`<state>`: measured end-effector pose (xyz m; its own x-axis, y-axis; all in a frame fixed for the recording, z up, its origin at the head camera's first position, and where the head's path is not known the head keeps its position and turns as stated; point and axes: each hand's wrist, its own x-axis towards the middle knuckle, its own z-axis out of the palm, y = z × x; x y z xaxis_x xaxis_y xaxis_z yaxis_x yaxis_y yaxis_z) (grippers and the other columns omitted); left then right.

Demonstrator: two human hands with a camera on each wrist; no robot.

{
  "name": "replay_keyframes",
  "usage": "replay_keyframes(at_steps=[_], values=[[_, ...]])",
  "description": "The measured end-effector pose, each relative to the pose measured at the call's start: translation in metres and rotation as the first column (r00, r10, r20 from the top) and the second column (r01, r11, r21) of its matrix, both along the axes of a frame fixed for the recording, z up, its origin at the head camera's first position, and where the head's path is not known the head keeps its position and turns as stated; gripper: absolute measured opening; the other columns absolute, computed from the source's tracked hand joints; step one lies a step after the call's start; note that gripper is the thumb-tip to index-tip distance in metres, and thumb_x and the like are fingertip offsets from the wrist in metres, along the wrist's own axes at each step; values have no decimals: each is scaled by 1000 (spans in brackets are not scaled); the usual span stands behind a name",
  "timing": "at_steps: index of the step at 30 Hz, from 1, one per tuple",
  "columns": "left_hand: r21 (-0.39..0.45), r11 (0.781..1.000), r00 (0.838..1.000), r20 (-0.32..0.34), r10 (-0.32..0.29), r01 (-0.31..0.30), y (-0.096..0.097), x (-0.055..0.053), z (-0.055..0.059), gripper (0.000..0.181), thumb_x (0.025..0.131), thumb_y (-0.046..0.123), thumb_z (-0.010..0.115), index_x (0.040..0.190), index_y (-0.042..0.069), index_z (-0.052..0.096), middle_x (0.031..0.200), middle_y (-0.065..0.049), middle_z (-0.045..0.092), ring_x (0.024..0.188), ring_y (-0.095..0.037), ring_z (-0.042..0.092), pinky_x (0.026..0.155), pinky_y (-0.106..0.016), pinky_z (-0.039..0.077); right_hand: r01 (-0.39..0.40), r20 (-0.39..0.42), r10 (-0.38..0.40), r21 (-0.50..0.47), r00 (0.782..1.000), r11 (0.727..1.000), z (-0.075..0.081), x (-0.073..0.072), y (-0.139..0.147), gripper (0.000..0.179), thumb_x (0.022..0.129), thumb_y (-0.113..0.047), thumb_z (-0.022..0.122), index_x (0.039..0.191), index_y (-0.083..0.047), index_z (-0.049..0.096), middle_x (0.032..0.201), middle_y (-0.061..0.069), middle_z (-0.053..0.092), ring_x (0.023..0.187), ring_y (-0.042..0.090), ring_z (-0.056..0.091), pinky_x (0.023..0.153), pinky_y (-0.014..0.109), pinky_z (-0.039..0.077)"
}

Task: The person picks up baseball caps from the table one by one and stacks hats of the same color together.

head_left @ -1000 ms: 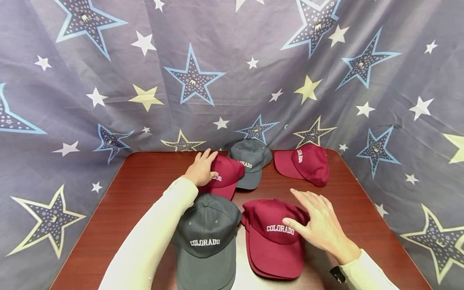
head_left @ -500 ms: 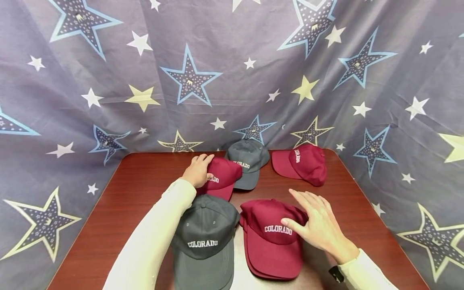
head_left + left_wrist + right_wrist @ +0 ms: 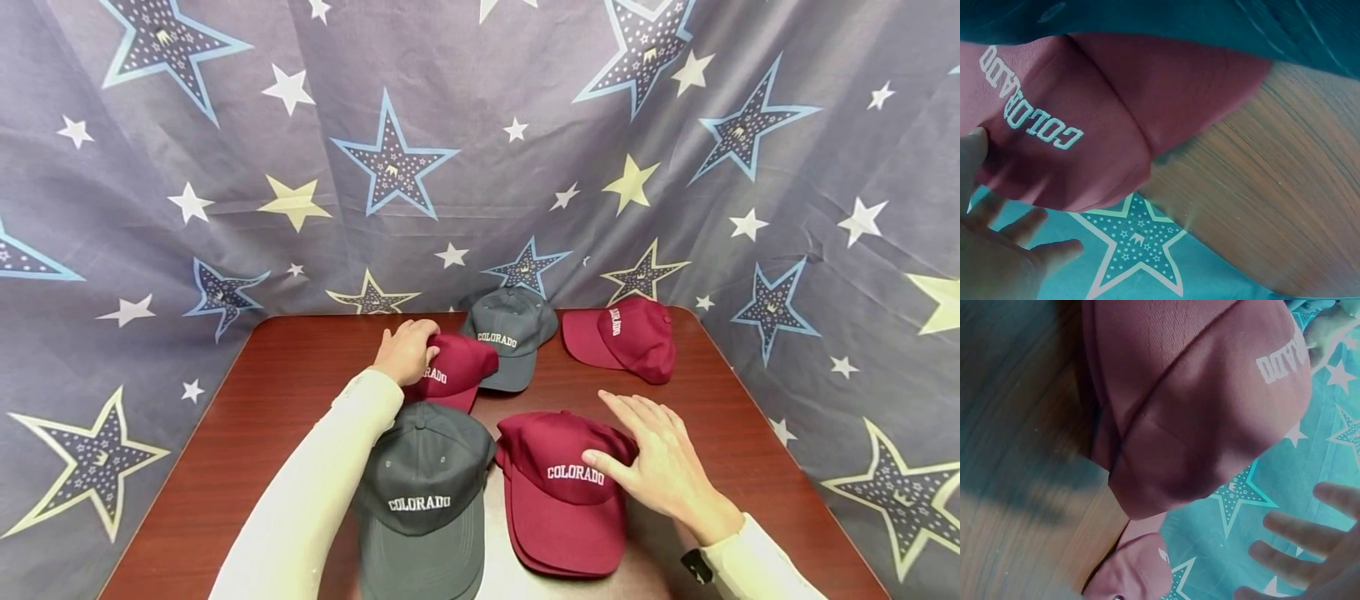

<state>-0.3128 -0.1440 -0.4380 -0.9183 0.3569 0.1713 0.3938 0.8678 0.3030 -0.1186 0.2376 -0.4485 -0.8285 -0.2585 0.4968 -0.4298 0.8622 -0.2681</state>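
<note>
Seen from the head camera, a person's left hand (image 3: 407,352) grips a maroon cap (image 3: 457,371) on the left of a red-brown counter (image 3: 285,358), the brim toward the viewer and the first letters of its white "COLORADO" covered by the grip. Just beyond it, partly overlapped, sits a dark gray cap (image 3: 513,333); at the back right, a sideways maroon cap (image 3: 641,337) rests with its brim to the left. In the foreground stand a near gray cap (image 3: 423,475) and, to its right, a front maroon cap (image 3: 566,471), with a second maroon brim showing beneath. The right hand (image 3: 660,458) is held at the front maroon cap's right side, thumb and fingers spread; whether the thumb touches the crown cannot be told here. A cloth (image 3: 465,75) printed with stars hangs behind. The left wrist camera shows the thumb on the front of the gripped cap, beside the lettering, the other fingers behind the crown, pinching the fabric; the brim lies over wood grain. In the right wrist view, the front maroon cap fills the middle, the right hand's fingers parted and its visible fingertips clear of the crown, with the sideways maroon cap below.
</note>
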Motion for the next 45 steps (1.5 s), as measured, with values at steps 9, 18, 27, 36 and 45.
replay_keyframes(at_steps=[9,18,27,36,45], values=[[71,997,999,-32,-4,7,-7,3,12,24,98,15,68,121,10,61,119,-15,70,112,-39,63,95,-62,48,-2,0,2,0,1000,1000,0,-2,0,84,79,-60,80,150,-22,54,139,8,63,129,37,53,107,61,32],[125,989,986,-154,-59,79,-9,0,23,25,99,16,68,124,12,65,117,-12,70,110,-35,64,92,-53,50,-2,-4,2,-8,1000,1000,1,-2,2,84,78,-59,81,149,-23,54,138,9,63,128,38,53,106,62,33],[160,969,931,-344,-122,186,-1,5,46,25,99,15,67,123,10,66,114,-11,70,111,-35,62,102,-47,45,5,-4,-5,-22,1000,1000,1,-3,5,84,79,-55,82,150,-23,53,139,12,61,128,39,53,107,62,32],[227,944,895,-427,-125,240,16,15,73,28,100,20,67,126,12,67,118,-8,70,113,-30,61,104,-43,45,7,-10,-8,-38,1000,999,4,-4,8,82,79,-52,83,150,-23,53,136,11,63,125,36,55,104,62,34],[234,926,871,-463,-162,296,38,37,92,29,99,22,69,126,12,69,119,-5,71,111,-27,62,96,-43,51,12,1,-12,-66,1000,998,0,-4,14,77,83,-48,81,150,-23,53,134,10,64,123,34,57,103,63,36]])
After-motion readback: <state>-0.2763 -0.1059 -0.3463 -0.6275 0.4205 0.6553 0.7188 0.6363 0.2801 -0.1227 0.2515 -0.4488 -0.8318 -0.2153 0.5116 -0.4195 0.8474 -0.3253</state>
